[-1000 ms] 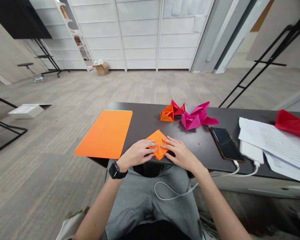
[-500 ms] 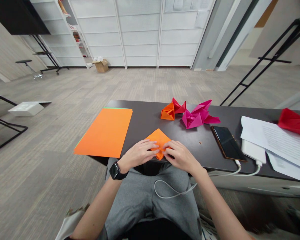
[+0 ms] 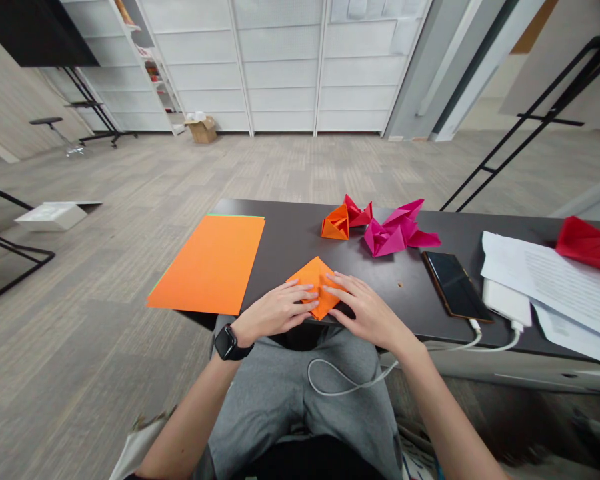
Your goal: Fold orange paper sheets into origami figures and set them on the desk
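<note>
A folded square of orange paper (image 3: 316,272) lies cornerwise on the dark table (image 3: 285,243), near its front edge. My left hand (image 3: 280,307) rests on the paper's left side with fingers stretched out flat. On the right side, my right hand (image 3: 363,307) lies with its fingers spread over the paper. Both hands press from above rather than grip, and they cover parts of the left and right corners. The paper's top corner and its lower tip show between them.
Orange sheets (image 3: 213,263) lie stacked on the left. Behind the hands sit folded orange (image 3: 335,223), red (image 3: 360,212) and magenta (image 3: 397,230) paper shapes. To the right are a phone (image 3: 455,285), a white power bank (image 3: 507,303), printed pages (image 3: 555,280) and red paper (image 3: 590,245).
My right hand's fingers have gone from bent and pinching at the paper's middle to spread out flat on it. The left hand and the paper have hardly shifted.
</note>
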`<move>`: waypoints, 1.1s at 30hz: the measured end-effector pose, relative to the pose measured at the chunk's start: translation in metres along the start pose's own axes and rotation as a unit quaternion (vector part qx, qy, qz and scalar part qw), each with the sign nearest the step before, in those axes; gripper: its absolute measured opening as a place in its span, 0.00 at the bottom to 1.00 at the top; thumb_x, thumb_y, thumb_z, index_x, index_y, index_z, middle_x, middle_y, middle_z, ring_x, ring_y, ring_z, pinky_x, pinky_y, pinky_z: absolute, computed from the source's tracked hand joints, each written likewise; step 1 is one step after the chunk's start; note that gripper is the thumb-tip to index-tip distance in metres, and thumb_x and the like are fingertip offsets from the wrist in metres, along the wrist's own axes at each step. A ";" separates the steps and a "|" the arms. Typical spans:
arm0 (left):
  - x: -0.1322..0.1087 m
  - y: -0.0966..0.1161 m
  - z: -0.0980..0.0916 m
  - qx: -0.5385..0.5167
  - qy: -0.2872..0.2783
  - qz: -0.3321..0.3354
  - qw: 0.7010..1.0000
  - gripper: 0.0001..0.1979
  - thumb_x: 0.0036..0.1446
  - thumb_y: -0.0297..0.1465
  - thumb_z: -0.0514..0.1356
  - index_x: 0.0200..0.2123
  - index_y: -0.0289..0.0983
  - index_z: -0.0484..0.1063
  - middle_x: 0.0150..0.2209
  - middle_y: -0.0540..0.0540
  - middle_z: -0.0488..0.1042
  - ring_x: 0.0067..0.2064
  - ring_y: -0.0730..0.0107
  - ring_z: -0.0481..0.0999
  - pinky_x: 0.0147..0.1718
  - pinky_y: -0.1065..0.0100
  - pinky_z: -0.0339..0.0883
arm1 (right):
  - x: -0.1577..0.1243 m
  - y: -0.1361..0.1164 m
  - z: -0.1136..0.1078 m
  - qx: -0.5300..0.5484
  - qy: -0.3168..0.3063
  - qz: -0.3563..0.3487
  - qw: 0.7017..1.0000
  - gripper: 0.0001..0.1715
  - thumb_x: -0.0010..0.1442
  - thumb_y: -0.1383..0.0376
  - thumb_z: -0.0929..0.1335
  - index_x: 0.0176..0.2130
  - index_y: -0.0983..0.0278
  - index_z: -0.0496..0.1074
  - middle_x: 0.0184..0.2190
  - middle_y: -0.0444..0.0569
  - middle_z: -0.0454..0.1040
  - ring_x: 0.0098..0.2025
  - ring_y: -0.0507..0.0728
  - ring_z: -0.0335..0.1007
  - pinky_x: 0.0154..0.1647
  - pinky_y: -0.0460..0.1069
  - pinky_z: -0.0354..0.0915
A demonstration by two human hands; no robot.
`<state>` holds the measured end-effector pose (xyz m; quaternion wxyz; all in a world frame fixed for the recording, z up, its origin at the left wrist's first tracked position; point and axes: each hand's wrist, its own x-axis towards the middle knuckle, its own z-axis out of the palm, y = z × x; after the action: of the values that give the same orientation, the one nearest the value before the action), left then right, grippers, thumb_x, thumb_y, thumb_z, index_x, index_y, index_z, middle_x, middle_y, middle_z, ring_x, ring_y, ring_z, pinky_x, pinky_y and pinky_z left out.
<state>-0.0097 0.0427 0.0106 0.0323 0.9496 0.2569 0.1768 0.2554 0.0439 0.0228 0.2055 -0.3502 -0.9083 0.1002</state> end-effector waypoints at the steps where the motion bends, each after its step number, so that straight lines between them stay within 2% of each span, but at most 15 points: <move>1: 0.000 0.000 0.000 0.003 -0.008 0.003 1.000 0.17 0.68 0.29 0.54 0.58 0.37 0.70 0.59 0.40 0.73 0.65 0.60 0.67 0.66 0.52 0.59 | -0.002 0.000 0.002 -0.013 -0.010 0.005 1.000 0.23 0.67 0.64 0.64 0.60 0.59 0.68 0.66 0.55 0.64 0.69 0.64 0.56 0.66 0.66 0.59; 4: -0.002 -0.001 0.001 0.007 -0.015 0.014 1.000 0.18 0.67 0.27 0.55 0.59 0.38 0.69 0.59 0.41 0.73 0.66 0.60 0.66 0.66 0.51 0.60 | -0.008 -0.001 0.007 -0.030 -0.037 0.017 0.999 0.25 0.69 0.62 0.63 0.64 0.60 0.65 0.66 0.56 0.63 0.70 0.64 0.54 0.67 0.66 0.58; 10: -0.003 0.000 0.001 0.002 0.003 0.001 1.000 0.16 0.67 0.29 0.57 0.57 0.40 0.72 0.57 0.42 0.75 0.64 0.62 0.69 0.64 0.54 0.61 | -0.010 -0.006 0.010 -0.030 -0.036 0.030 0.998 0.25 0.70 0.62 0.62 0.64 0.61 0.65 0.68 0.55 0.60 0.71 0.64 0.49 0.68 0.67 0.56; 14: -0.002 0.005 -0.007 -0.007 -0.024 -0.014 1.000 0.16 0.66 0.32 0.58 0.56 0.43 0.73 0.65 0.41 0.66 0.69 0.56 0.60 0.67 0.48 0.55 | -0.009 -0.008 0.011 -0.035 -0.060 0.036 0.997 0.25 0.70 0.60 0.61 0.64 0.64 0.64 0.69 0.56 0.57 0.73 0.64 0.45 0.69 0.66 0.54; 18: -0.004 0.008 -0.013 -0.016 -0.066 -0.014 0.998 0.20 0.68 0.33 0.55 0.62 0.41 0.67 0.69 0.38 0.59 0.71 0.53 0.55 0.68 0.46 0.51 | -0.011 -0.009 0.010 -0.037 -0.073 0.037 0.996 0.26 0.71 0.59 0.60 0.65 0.63 0.62 0.70 0.55 0.56 0.73 0.64 0.45 0.69 0.67 0.53; 20: -0.005 0.008 -0.014 -0.019 -0.077 -0.008 0.997 0.21 0.68 0.32 0.55 0.63 0.41 0.65 0.68 0.38 0.59 0.71 0.53 0.55 0.68 0.47 0.52 | -0.007 -0.010 0.007 -0.033 -0.070 0.038 0.996 0.24 0.71 0.61 0.59 0.63 0.63 0.64 0.69 0.55 0.59 0.72 0.64 0.48 0.68 0.68 0.55; 24: -0.005 0.005 -0.013 -0.023 -0.076 0.001 0.997 0.21 0.67 0.31 0.56 0.63 0.41 0.65 0.68 0.39 0.61 0.70 0.52 0.57 0.68 0.47 0.52 | 0.016 -0.014 0.002 -0.048 -0.043 0.041 0.997 0.20 0.71 0.66 0.57 0.55 0.64 0.71 0.62 0.58 0.69 0.66 0.62 0.62 0.68 0.67 0.54; 25: -0.005 0.005 -0.012 -0.024 -0.072 0.001 0.997 0.21 0.66 0.31 0.57 0.62 0.41 0.66 0.67 0.39 0.61 0.70 0.52 0.57 0.68 0.47 0.52 | 0.024 -0.015 0.004 -0.057 -0.036 0.038 0.997 0.22 0.70 0.68 0.56 0.56 0.65 0.70 0.63 0.59 0.68 0.66 0.61 0.61 0.69 0.66 0.53; 28: -0.005 0.005 -0.011 -0.028 -0.059 0.002 0.998 0.22 0.65 0.31 0.58 0.61 0.41 0.67 0.65 0.39 0.64 0.69 0.52 0.58 0.69 0.48 0.52 | 0.044 -0.011 0.016 -0.080 -0.036 0.019 0.996 0.28 0.71 0.66 0.55 0.66 0.71 0.60 0.70 0.62 0.54 0.72 0.64 0.46 0.70 0.64 0.52; 33: -0.007 0.005 -0.011 -0.029 -0.056 -0.005 0.998 0.22 0.65 0.31 0.57 0.62 0.41 0.66 0.65 0.40 0.65 0.69 0.53 0.60 0.68 0.50 0.53 | 0.049 -0.002 0.040 -0.084 -0.064 0.045 0.993 0.32 0.72 0.61 0.53 0.69 0.71 0.54 0.71 0.63 0.52 0.73 0.64 0.44 0.70 0.63 0.52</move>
<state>-0.0166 0.0349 0.0196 0.0750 0.9553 0.2545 0.1306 0.2037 0.0739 0.0021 0.1122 -0.3998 -0.9081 0.0549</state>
